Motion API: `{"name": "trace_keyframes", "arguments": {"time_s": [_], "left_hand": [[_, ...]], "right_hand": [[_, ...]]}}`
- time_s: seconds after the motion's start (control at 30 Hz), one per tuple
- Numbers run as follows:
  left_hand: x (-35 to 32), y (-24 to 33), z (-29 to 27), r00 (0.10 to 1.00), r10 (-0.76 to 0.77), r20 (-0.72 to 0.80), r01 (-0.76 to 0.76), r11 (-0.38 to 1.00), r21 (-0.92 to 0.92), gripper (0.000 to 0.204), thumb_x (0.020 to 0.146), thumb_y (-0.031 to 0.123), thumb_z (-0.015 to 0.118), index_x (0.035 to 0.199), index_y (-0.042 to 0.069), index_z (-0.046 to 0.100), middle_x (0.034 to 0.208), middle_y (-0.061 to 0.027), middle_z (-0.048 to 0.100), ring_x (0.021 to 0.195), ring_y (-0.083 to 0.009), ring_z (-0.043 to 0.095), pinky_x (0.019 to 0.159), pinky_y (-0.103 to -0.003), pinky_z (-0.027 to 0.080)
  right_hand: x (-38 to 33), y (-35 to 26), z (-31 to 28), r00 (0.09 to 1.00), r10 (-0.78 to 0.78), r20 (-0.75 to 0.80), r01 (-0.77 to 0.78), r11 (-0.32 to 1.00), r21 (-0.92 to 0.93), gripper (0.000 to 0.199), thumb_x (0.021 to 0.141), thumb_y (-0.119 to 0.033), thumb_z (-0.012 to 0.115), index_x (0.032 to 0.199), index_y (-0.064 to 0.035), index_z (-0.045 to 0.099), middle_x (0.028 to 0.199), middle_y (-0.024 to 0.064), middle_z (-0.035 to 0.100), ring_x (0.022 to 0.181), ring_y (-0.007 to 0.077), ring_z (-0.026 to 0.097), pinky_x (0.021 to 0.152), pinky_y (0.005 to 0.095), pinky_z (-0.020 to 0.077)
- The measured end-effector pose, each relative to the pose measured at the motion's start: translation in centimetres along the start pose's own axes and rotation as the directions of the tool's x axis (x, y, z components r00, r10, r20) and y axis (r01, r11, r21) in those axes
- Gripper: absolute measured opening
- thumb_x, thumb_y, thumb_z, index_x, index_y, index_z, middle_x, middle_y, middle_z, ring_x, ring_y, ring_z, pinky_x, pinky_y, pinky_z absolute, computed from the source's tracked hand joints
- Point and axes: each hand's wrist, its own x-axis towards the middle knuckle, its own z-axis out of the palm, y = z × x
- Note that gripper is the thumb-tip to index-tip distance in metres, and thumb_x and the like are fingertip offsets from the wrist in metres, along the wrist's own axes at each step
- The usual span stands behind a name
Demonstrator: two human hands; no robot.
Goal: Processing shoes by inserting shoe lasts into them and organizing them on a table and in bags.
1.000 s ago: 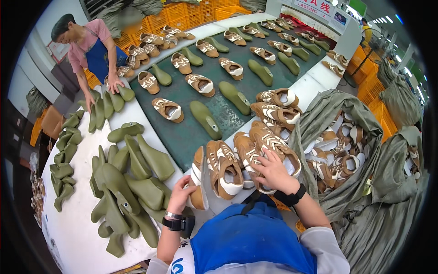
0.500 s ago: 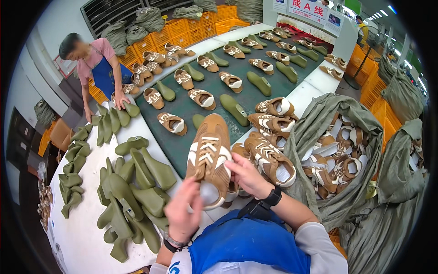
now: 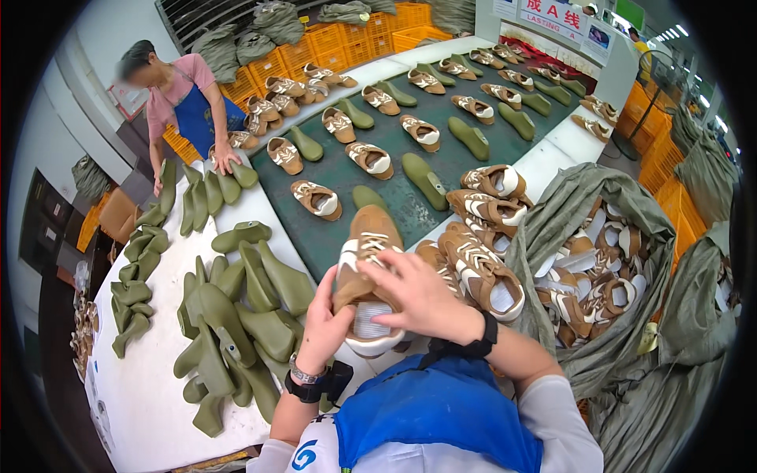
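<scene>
In front of my body I hold a brown suede sneaker with white stripes and laces (image 3: 372,227), its toe pointing away and its heel toward me. My left hand (image 3: 322,325) is closed on the left side of its collar, the thumb near the tongue. Across the laces lie the fingers of my right hand (image 3: 426,293), with its thumb at the shoe's opening. A pale lining shows inside. Just right of the held shoe are similar sneakers (image 3: 482,276). Left of my left hand lies a heap of olive-green shoe lasts (image 3: 229,319).
A green conveyor belt (image 3: 268,209) carries rows of sneakers and lasts. An open grey-green sack (image 3: 544,236) full of sneakers stands at right. Across the white table (image 3: 162,370), a co-worker in a blue apron (image 3: 201,114) handles lasts. Orange crates (image 3: 327,47) line the back.
My right hand has moved from the shoe's right side onto its laces and opening. My left hand now grips the left collar. The co-worker's one hand has lifted a last.
</scene>
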Motion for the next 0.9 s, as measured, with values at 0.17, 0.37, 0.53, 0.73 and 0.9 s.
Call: {"name": "trace_keyframes", "arguments": {"time_s": [0.17, 0.37, 0.53, 0.73, 0.9], "left_hand": [[0.2, 0.7, 0.6, 0.999, 0.045, 0.030, -0.053, 0.909, 0.414, 0.066, 0.078, 0.009, 0.045, 0.140, 0.001, 0.023, 0.087, -0.0190, 0.060, 0.072, -0.0241, 0.061, 0.068, -0.031, 0.047], [0.8, 0.5, 0.2, 0.993, 0.031, 0.114, -0.048, 0.987, 0.151, 0.067, 0.087, 0.018, 0.049, 0.143, 0.005, 0.016, 0.104, -0.0099, 0.058, 0.083, -0.0148, 0.054, 0.074, -0.028, 0.045], [1.6, -0.9, 0.8, 0.990, -0.020, 0.140, 0.085, 0.876, -0.474, 0.080, 0.091, 0.050, 0.044, 0.144, 0.010, -0.002, 0.128, -0.0139, 0.047, 0.112, -0.0235, 0.051, 0.089, -0.035, 0.045], [2.5, -1.8, 1.1, 0.940, 0.003, 0.340, 0.301, 0.460, -0.835, 0.052, 0.094, 0.042, 0.042, 0.131, 0.006, 0.039, 0.126, -0.0105, 0.050, 0.113, -0.0207, 0.051, 0.092, -0.035, 0.045], [3.2, -2.2, 1.7, 0.995, -0.053, 0.081, 0.095, 0.684, -0.723, 0.040, 0.091, 0.021, 0.054, 0.125, 0.004, 0.044, 0.116, -0.0083, 0.056, 0.102, -0.0178, 0.057, 0.086, -0.032, 0.048]], "right_hand": [[1.8, 2.5, 1.5, 0.970, -0.040, -0.242, 0.041, 0.999, -0.001, 0.040, 0.070, -0.008, 0.063, 0.109, -0.0081, 0.057, 0.098, 0.0129, 0.062, 0.086, 0.0298, 0.060, 0.072, 0.0361, 0.0499], [2.4, 2.6, 0.7, 0.936, 0.111, -0.333, -0.013, 0.959, 0.282, 0.020, 0.072, -0.004, 0.059, 0.092, -0.0013, 0.061, 0.095, 0.0133, 0.066, 0.083, 0.0295, 0.064, 0.071, 0.0341, 0.0525], [2.0, 2.5, 0.2, 0.931, 0.130, -0.342, 0.032, 0.903, 0.429, 0.020, 0.070, 0.001, 0.060, 0.090, 0.0008, 0.061, 0.098, 0.0137, 0.066, 0.088, 0.0283, 0.065, 0.076, 0.0337, 0.0521], [1.8, 0.1, 0.0, 0.941, 0.022, -0.339, 0.122, 0.909, 0.399, 0.019, 0.068, 0.004, 0.059, 0.087, -0.0001, 0.062, 0.102, 0.0148, 0.065, 0.091, 0.0259, 0.064, 0.080, 0.0317, 0.0505], [1.3, 0.6, -0.2, 0.954, 0.061, -0.292, 0.042, 0.942, 0.334, 0.030, 0.069, 0.003, 0.059, 0.098, -0.0008, 0.059, 0.115, 0.0172, 0.057, 0.105, 0.0281, 0.057, 0.089, 0.0353, 0.0451]]}}
